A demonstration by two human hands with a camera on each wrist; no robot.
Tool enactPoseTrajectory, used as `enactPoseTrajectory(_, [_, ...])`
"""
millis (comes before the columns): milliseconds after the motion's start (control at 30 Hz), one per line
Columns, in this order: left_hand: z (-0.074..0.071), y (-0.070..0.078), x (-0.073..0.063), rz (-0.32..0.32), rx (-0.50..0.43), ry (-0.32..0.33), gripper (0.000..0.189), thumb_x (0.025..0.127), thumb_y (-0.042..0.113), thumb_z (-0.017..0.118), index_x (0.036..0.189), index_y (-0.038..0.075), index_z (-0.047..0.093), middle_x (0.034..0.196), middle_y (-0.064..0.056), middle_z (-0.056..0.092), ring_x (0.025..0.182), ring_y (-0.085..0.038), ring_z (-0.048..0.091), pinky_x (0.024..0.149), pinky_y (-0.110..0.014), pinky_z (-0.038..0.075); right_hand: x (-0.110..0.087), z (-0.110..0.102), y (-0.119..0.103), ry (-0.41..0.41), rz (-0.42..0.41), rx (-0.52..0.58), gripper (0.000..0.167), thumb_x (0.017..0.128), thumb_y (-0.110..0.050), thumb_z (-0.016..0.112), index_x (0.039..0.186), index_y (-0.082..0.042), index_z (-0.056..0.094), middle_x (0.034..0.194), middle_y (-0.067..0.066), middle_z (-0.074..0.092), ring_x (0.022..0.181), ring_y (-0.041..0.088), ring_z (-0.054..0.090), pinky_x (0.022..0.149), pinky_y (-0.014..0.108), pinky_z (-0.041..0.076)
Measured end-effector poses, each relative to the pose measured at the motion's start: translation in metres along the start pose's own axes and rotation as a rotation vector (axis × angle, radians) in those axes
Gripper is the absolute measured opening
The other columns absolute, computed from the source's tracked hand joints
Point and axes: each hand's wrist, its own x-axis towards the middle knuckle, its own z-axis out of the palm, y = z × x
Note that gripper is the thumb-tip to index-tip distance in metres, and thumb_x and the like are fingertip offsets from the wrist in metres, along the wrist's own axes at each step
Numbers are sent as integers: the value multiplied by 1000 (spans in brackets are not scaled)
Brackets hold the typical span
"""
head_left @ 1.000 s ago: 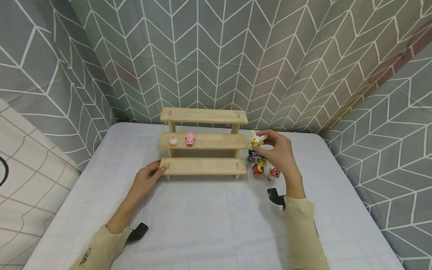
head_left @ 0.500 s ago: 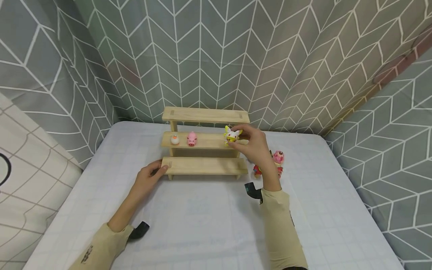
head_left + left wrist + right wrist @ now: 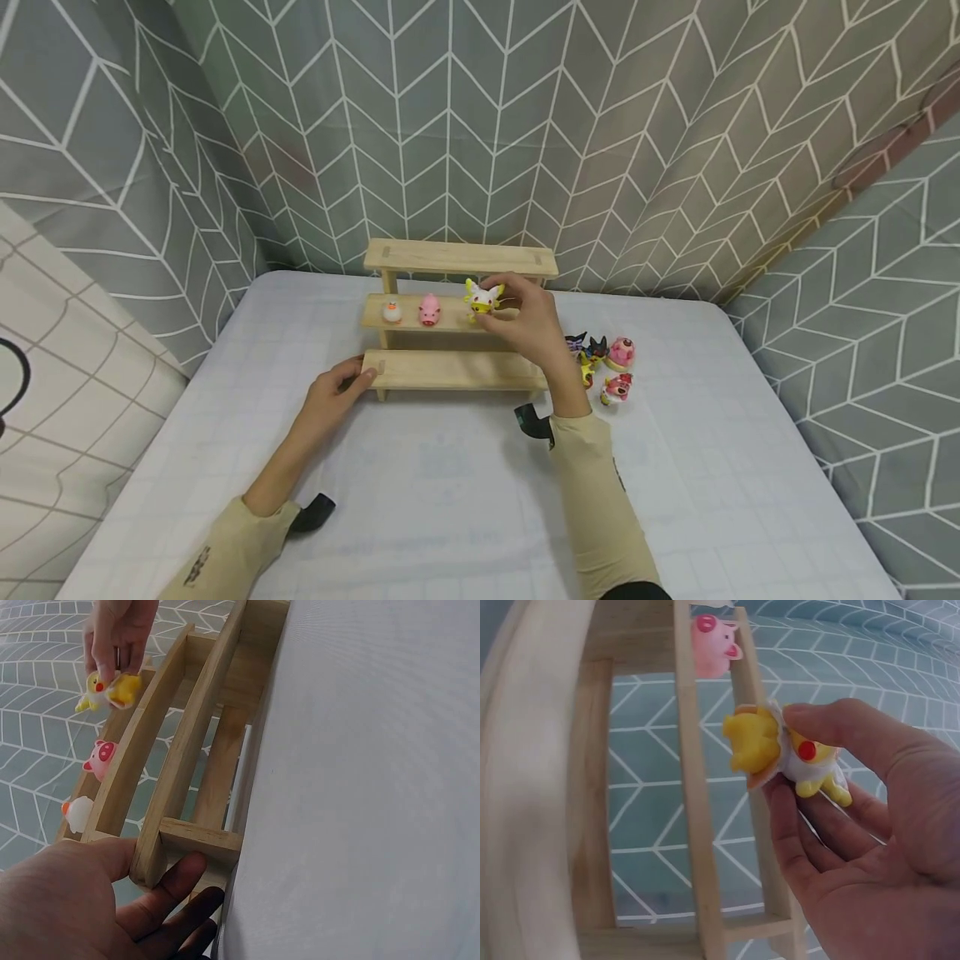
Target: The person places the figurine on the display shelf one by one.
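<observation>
Now the right hand (image 3: 528,321), pinching a yellow-white figurine (image 3: 482,298), has closed leftward on the pig (image 3: 429,311); left hand (image 3: 333,396) grips the stand (image 3: 453,362).

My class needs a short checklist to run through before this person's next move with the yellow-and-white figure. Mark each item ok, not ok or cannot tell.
1. Figure secure: ok; the right hand pinches the yellow-and-white figure between thumb and fingers.
2. Stand steadied: ok; the left hand grips the left end of the bottom tier.
3. Neighbours upright: ok; the white toy and pink pig stand on the middle tier.
4. Gap from the pig: ok; figure and pig are apart.
5. Figure touching the tier: cannot tell.
6. All toys on the stand: not ok; several loose toys are on the table.
</observation>
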Motion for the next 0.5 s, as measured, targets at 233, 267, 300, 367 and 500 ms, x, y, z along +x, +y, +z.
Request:
enactPoseTrajectory(233, [0, 1, -1, -5, 7, -1, 39, 109, 34, 61, 118, -3, 70, 156, -30, 49, 150, -47, 41, 125, -61, 31, 1, 15, 9, 7, -2, 19, 45, 85, 1, 85, 127, -4, 67, 115, 17, 73, 98, 34, 75, 89, 45, 63])
enactPoseTrajectory(267, [0, 2, -1, -5, 7, -2, 40, 109, 34, 61, 117, -3, 70, 156, -30, 49, 150, -47, 41, 124, -61, 31, 0, 16, 6, 6, -4, 21, 45, 86, 2, 83, 127, -1, 66, 112, 20, 72, 97, 36, 75, 89, 48, 63])
enactPoseTrajectory(300, [0, 1, -1, -4, 10, -2, 40, 109, 34, 61, 118, -3, 70, 156, -30, 49, 150, -47, 41, 124, -61, 31, -1, 17, 2, 6, -5, 28, 45, 86, 4, 82, 128, 1, 65, 111, 23, 72, 97, 38, 74, 90, 51, 62])
enactPoseTrajectory(367, [0, 1, -1, -2, 10, -1, 39, 109, 34, 61, 118, -3, 70, 156, -30, 50, 150, -47, 42, 124, -60, 31, -2, 18, 0, 9, -7, 48, 46, 86, 8, 80, 129, 6, 63, 111, 28, 70, 100, 44, 72, 93, 57, 60])
enactPoseTrajectory(500, [0, 0, -1, -2, 11, -2, 39, 109, 34, 61, 118, -3, 70, 156, -30, 49, 150, -47, 41, 125, -60, 31, 1, 21, 13, 17, -14, 77, 52, 86, 10, 81, 134, 7, 62, 116, 31, 69, 107, 48, 69, 96, 62, 57])
